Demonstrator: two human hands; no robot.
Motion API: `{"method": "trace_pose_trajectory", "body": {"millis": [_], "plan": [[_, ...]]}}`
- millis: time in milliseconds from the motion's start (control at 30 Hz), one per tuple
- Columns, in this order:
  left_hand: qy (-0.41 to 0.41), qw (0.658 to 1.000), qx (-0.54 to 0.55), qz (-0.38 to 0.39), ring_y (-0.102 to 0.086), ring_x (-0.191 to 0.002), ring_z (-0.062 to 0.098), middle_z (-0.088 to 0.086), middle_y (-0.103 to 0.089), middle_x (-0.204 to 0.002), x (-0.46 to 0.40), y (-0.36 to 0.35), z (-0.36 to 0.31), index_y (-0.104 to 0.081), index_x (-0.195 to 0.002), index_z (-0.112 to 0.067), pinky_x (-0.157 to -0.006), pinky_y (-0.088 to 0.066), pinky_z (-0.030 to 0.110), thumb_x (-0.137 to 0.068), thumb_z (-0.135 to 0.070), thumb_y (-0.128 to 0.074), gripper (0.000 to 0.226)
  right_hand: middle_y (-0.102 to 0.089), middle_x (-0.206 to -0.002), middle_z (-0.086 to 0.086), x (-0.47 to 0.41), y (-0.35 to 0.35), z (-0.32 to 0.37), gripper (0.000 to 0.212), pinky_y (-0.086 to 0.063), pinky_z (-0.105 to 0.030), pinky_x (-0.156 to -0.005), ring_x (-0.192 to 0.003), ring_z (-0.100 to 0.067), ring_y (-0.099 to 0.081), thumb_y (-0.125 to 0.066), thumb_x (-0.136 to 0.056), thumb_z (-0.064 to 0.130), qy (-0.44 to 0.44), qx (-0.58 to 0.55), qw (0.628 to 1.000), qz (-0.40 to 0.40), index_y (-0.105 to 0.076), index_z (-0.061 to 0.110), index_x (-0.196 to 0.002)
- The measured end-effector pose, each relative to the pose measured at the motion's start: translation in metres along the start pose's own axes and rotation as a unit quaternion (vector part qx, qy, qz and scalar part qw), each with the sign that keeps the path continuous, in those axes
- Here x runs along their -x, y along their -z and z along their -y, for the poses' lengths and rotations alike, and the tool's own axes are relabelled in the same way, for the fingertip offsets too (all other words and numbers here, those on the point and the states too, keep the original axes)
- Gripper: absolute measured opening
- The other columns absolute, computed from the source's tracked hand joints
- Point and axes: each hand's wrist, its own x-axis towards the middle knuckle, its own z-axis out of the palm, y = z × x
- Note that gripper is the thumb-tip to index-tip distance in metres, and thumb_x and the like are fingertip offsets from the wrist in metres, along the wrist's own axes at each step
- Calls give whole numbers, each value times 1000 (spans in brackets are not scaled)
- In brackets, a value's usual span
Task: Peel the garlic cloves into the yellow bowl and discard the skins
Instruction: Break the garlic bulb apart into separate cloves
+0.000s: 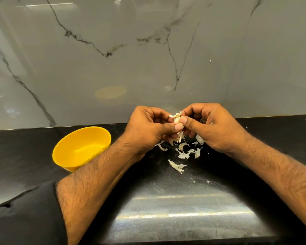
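Note:
Both hands meet above the black counter near the wall. My left hand and my right hand pinch one white garlic clove between thumbs and fingers, with loose skin hanging from it. Several white garlic skins lie scattered on the counter below the hands. A further white piece shows under my right palm; whether it is a clove or skin I cannot tell. The yellow bowl stands to the left, partly hidden by my left forearm, and the visible part of its inside holds nothing.
The black counter runs to a front edge at the bottom of the view. A grey marble-patterned wall rises right behind the hands. A black sleeve covers my left upper forearm at the lower left.

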Motion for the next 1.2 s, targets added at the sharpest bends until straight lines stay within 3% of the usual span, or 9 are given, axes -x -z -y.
{"method": "trace_pose_trajectory", "body": {"millis": [100,233,367,433,600,767,900,1033,1200], "plan": [[-32,997,-72,-14,-77,-68,26,16,-78,-78,-1,-2,0,-75,-94,3,-65,-65,33,-82,-5,-89,20,-79,-83,2,-1,-3,0,16,-59,-27,-69,-71,-10,-71,-70,-99,33,-12,-11,1000,-10,-81,22,-99],[-74,976,-200,-48,-78,-66,20,4,-77,-70,-2,-9,7,-76,-83,-12,-68,-67,42,-85,-15,-89,14,-79,-76,2,-3,-5,-2,18,-65,-41,-74,-71,-19,-75,-77,-92,41,-36,26,998,-45,-84,25,-86],[-91,959,-258,-74,-76,-67,16,-2,-76,-68,-2,-13,10,-76,-78,-20,-66,-67,41,-85,-21,-88,14,-76,-71,13,0,-10,1,16,-58,-27,-63,-67,-6,-72,-76,-93,43,-12,143,986,-82,-84,30,-87],[-103,950,-285,-73,-76,-67,14,-3,-76,-69,-2,-10,8,-76,-79,-21,-66,-67,39,-86,-23,-88,14,-73,-68,9,1,-12,4,19,-55,-28,-56,-62,-9,-67,-73,-95,43,21,193,977,-83,-83,29,-87],[-82,984,-159,10,-76,-71,19,7,-79,-79,-3,4,2,-77,-93,-9,-68,-61,32,-89,-12,-86,11,-72,-70,6,-1,5,1,18,-61,-46,-65,-63,-17,-68,-67,-102,32,23,140,989,-43,-77,30,-87],[-56,994,-93,5,-78,-77,22,7,-80,-86,-5,6,3,-80,-105,-10,-71,-60,32,-97,-5,-75,11,-78,-86,-5,-4,7,0,14,-62,-41,-70,-74,-25,-73,-66,-103,21,1,21,999,-30,-80,24,-104],[-29,998,-51,-5,-73,-68,16,11,-79,-81,-4,3,3,-81,-104,-5,-63,-57,25,-97,-9,-76,9,-71,-67,-1,-4,10,-2,19,-50,-34,-62,-58,-11,-59,-74,-96,37,-36,29,996,-72,-82,23,-86],[-17,999,-32,-7,-73,-66,18,14,-79,-79,-4,-1,4,-80,-97,-1,-62,-61,27,-94,-7,-78,7,-64,-61,-6,-4,6,-6,39,-47,-38,-60,-54,-16,-52,-68,-95,56,-42,92,991,-90,-76,23,-76],[8,999,21,-43,-74,-67,22,20,-78,-81,-6,-2,6,-78,-100,2,-62,-64,30,-95,-4,-76,8,-78,-81,-4,-3,-1,-2,14,-56,-38,-66,-68,-17,-71,-69,-97,35,-34,-23,999,-11,-80,26,-102]]}}
